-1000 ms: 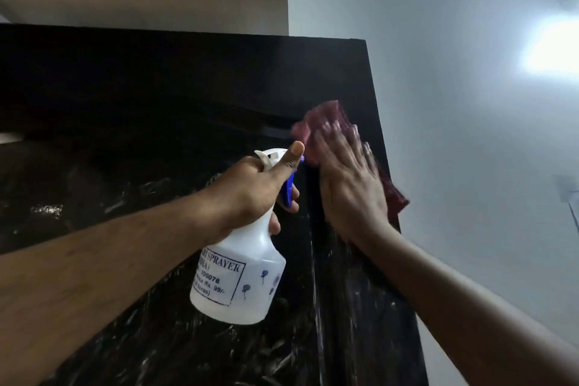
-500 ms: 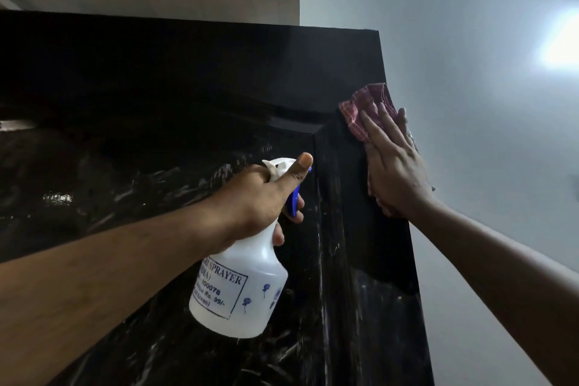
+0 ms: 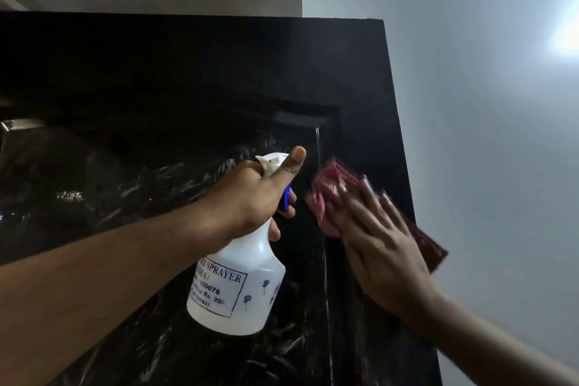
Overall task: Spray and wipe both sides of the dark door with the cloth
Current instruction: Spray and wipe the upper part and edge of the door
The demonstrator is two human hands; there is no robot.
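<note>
Right hand (image 3: 385,247), fingers extended flat, presses the red cloth (image 3: 329,191) against the dark door (image 3: 188,78) along its right edge, below the top corner. Left hand (image 3: 247,200) grips the neck of the spray bottle (image 3: 241,285), thumb raised beside the nozzle, in front of the door's recessed panel.

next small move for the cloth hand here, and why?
Probably slide the right hand and cloth straight down the right-hand frame strip of the door. The hand presses the cloth flat there, pale streaks show lower on the door, and the left hand holds the spray bottle to the left of that path.
</note>
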